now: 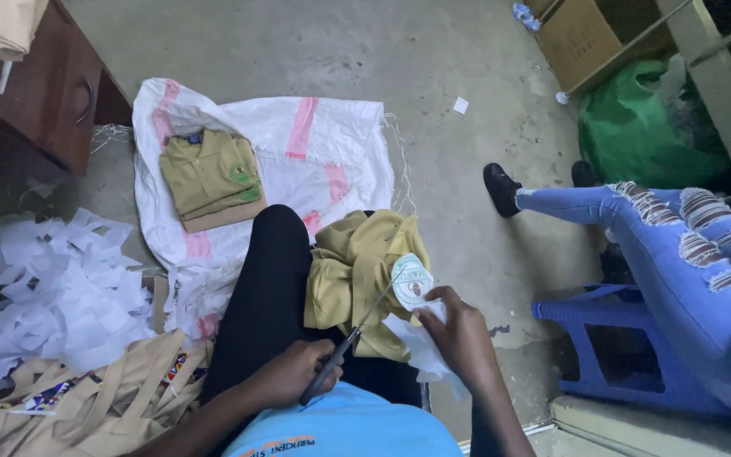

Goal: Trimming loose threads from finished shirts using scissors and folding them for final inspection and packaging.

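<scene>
Two hands work close together over the person's lap. The left hand (294, 372) is closed around the dark handles of a pair of scissors (344, 343), whose blades point up and to the right toward a round white badge (411, 281) with a green border. The right hand (458, 334) pinches that badge and its white backing scrap from below, holding it just above a crumpled mustard-yellow shirt (353, 271) draped across the black-trousered leg (268, 288). Beyond the knee, a folded shirt of the same colour (211, 176) lies on a white woven sack (298, 144). White paper offcuts (52, 292) are heaped to the left. A seated person in ripped blue jeans (662, 228) is to the right, on a blue plastic stool (611, 338).
</scene>
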